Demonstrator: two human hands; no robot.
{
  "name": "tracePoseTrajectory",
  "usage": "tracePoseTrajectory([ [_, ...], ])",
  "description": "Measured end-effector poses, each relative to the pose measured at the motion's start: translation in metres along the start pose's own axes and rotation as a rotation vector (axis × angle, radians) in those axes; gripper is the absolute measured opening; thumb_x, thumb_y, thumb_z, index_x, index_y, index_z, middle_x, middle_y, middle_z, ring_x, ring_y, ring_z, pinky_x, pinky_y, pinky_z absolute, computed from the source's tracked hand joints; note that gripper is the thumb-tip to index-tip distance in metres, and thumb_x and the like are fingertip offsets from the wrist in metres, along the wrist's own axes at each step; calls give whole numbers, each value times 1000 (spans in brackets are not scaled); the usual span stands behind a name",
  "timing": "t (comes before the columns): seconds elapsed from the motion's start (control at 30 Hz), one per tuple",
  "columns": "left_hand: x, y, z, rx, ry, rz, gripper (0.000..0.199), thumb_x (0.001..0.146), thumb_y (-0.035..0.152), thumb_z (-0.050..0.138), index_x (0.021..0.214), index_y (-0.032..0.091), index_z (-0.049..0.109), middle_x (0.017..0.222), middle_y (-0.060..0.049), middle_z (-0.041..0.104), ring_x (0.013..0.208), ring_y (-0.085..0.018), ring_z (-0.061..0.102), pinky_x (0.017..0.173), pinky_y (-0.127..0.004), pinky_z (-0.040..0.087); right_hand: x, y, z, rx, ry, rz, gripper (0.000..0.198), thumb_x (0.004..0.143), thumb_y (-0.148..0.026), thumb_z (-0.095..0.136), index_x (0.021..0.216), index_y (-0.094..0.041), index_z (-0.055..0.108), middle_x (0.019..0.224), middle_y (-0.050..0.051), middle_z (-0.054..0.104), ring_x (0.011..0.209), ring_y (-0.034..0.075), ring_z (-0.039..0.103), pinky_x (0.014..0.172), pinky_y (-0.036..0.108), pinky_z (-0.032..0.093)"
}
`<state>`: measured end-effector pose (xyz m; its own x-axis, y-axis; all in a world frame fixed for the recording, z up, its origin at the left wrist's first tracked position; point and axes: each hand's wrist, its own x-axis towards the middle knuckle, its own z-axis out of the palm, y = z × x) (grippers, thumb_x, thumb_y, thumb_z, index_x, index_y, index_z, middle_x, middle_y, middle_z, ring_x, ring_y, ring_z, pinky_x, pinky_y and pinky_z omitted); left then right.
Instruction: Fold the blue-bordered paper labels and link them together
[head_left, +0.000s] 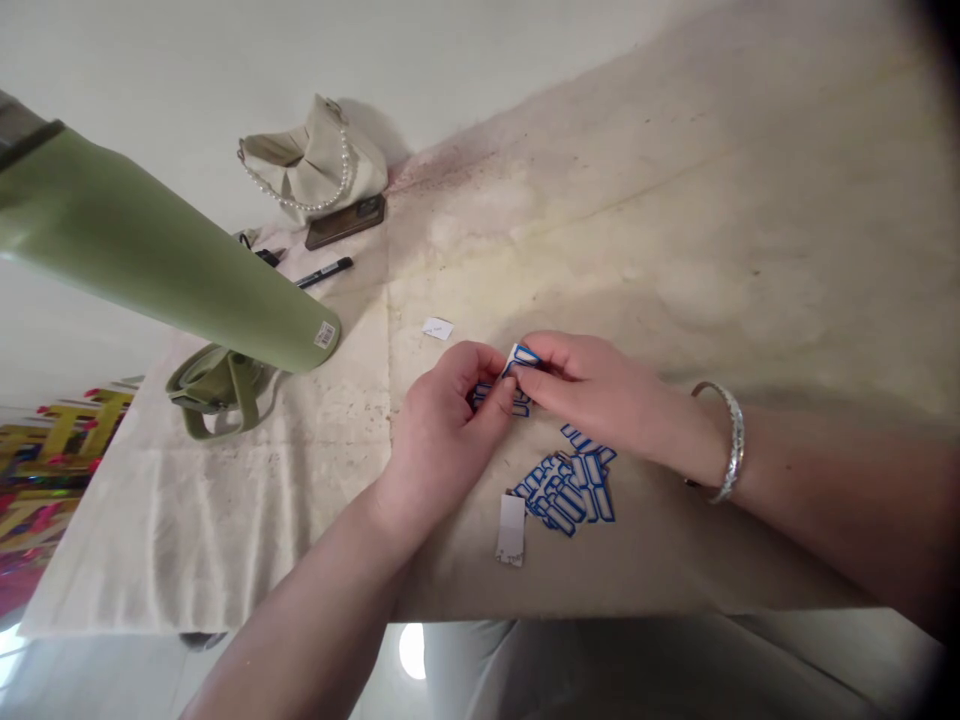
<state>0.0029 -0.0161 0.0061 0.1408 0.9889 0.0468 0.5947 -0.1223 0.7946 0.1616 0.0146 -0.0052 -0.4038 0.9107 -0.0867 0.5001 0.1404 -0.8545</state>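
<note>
My left hand (457,420) and my right hand (592,385) meet over the middle of the table, both closed on a small blue-and-white patterned piece (519,402), which looks like a sticker or patch. Its white edge shows between my thumbs; the rest is partly covered by fingers. Close below my hands lies a loose pile of similar blue-and-white pieces (566,490), overlapping each other. A white paper slip (511,530) with handwriting touches the pile's left side. Another small white slip (438,328) lies beyond my left hand.
At the left stands a large green tumbler (180,260), with a green strap (225,395) beside its base. Farther back are a black pen (326,272), a phone (345,222) and a cream handbag (315,160) with a pearl chain. A cream cloth (240,530) covers the table.
</note>
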Motion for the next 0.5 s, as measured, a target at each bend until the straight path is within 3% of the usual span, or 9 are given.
tracePoseTrajectory([
  [0.27, -4, 6, -1, 156, -11, 33, 12, 86, 27, 52, 96, 24, 57, 83, 1, 65, 72, -13, 57, 61, -25, 39, 0, 3, 3, -77, -43, -80, 15, 82, -25, 42, 73, -18, 50, 68, 1, 57, 63, 12, 48, 53, 26, 30],
  [0.5, -4, 6, -2, 186, -6, 65, 12, 85, 26, 52, 95, 23, 58, 82, 2, 65, 70, -12, 57, 61, -25, 41, 0, 3, 4, -104, -27, -93, 15, 82, -24, 42, 70, -18, 48, 67, 2, 57, 61, 12, 47, 53, 27, 29],
])
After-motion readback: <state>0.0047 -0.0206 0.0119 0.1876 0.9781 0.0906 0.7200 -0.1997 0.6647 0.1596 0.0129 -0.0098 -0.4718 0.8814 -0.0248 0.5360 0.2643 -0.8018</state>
